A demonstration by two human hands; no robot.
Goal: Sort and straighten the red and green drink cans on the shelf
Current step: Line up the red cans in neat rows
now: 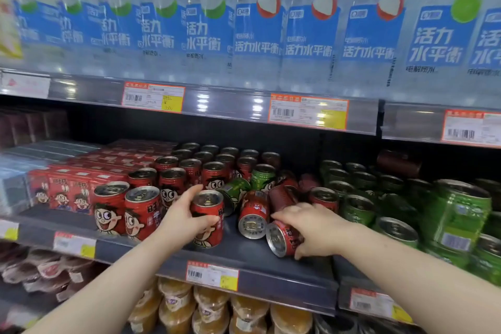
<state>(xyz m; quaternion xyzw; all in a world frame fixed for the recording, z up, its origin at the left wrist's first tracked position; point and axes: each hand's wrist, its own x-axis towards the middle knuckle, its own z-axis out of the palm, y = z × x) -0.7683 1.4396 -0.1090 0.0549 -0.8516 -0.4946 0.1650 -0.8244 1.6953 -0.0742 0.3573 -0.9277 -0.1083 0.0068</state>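
Red cylindrical metal cans with glossy cartoon print stand in rows at the left of the dark grey shelf. Green cylindrical metal cans cluster at the right. The left hand grasps one upright red can near the front edge. The right hand grasps a toppled red can, one round end facing outward. Just behind these, a second fallen red can and a tipped green can lie between the rows. The rear cans are in shadow and the label text is blurred. The clear plastic water bottles above are cut off at the top.
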